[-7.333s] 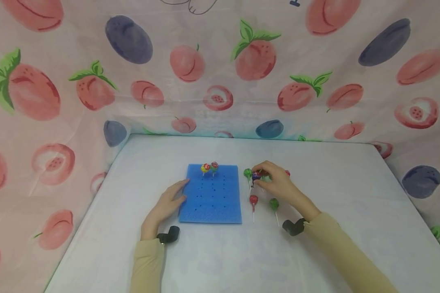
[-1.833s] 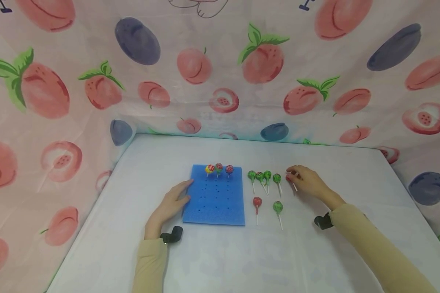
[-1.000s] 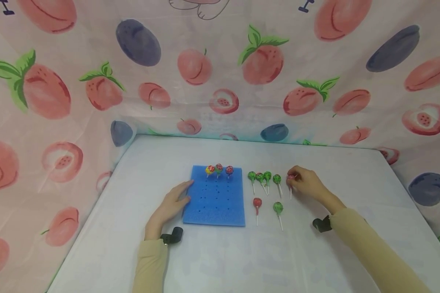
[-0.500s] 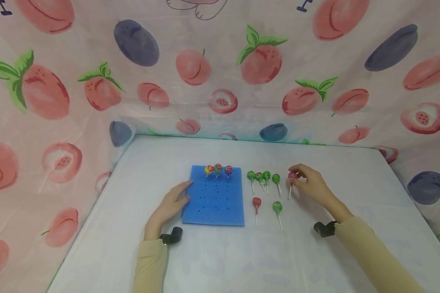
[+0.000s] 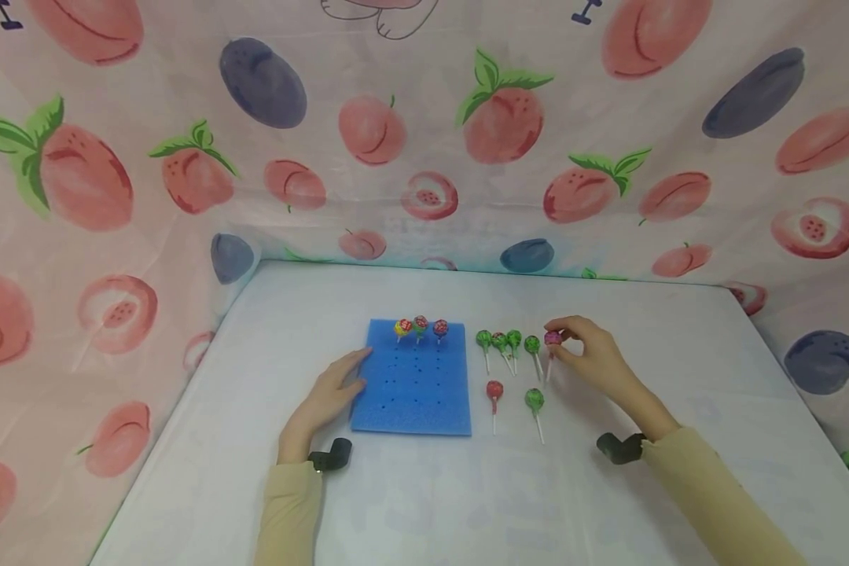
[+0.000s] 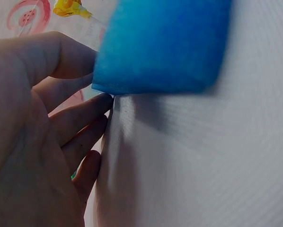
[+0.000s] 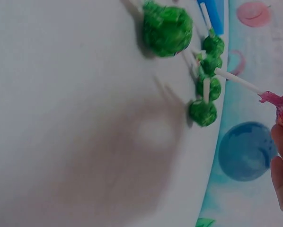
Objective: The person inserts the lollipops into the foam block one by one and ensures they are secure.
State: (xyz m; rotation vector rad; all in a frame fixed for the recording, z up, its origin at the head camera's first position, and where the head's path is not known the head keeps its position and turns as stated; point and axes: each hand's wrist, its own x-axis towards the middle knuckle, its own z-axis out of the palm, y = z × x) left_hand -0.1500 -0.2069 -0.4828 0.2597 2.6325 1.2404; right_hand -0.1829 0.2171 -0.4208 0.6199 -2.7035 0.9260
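My right hand (image 5: 597, 362) pinches the head of a pink-wrapped lollipop (image 5: 553, 338) just above the table, its white stick pointing down. In the right wrist view the same pink wrapper (image 7: 273, 98) shows at the right edge. My left hand (image 5: 328, 393) touches the left edge of a blue foam board (image 5: 410, 417) with extended fingers; the left wrist view shows its fingertips against the foam's edge (image 6: 151, 75). Three lollipops stand in the board's back row: a yellow and red one (image 5: 402, 327), a green and red one (image 5: 420, 323) and a purple one (image 5: 441, 328).
Several green lollipops (image 5: 513, 338) lie in a row between the board and my right hand. Nearer to me lie a red lollipop (image 5: 494, 390) and another green lollipop (image 5: 534, 398). Fruit-printed cloth (image 5: 424, 141) hangs behind the white table (image 5: 453, 503).
The purple lollipop, earlier in my right hand, now stands in the board. My right hand has picked up the pink lollipop and shifted slightly left with it. My left hand stays at the board.
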